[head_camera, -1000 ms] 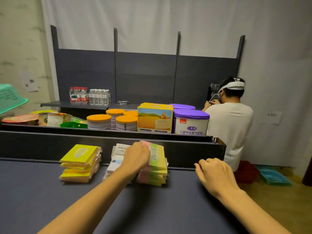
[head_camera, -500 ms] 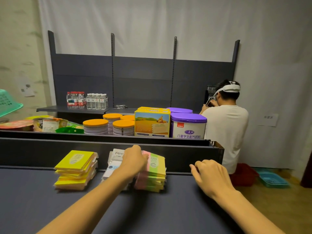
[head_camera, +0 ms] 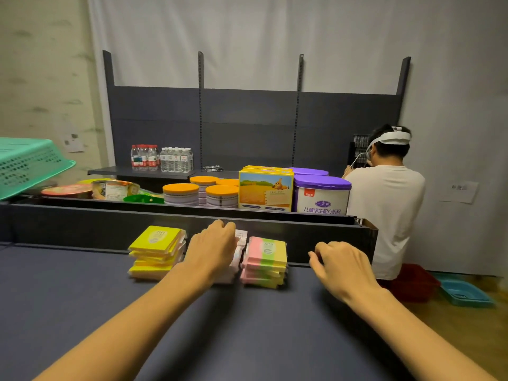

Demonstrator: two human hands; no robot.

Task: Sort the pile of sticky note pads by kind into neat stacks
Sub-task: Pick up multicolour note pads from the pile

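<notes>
Shifted since the earlier frame: left hand (head_camera: pixel 213 247) off the pink-green stack (head_camera: pixel 265 261) onto the white middle stack (head_camera: pixel 239 244), fingers curled over it. Right hand (head_camera: pixel 339 264) loosely curled, holding nothing. Yellow stack (head_camera: pixel 155 251) untidy. All at bench (head_camera: pixel 82 312) far edge. Advice: square edges against the back wall.

Dark wall (head_camera: pixel 82 229) blocks behind pads; shelf (head_camera: pixel 82 312) front open.

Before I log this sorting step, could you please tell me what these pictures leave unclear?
- Head view: the left hand covers most of the white pad stack.
- Print on the yellow pads is too small to read.
- Right hand: fingertips curl out of sight.
</notes>
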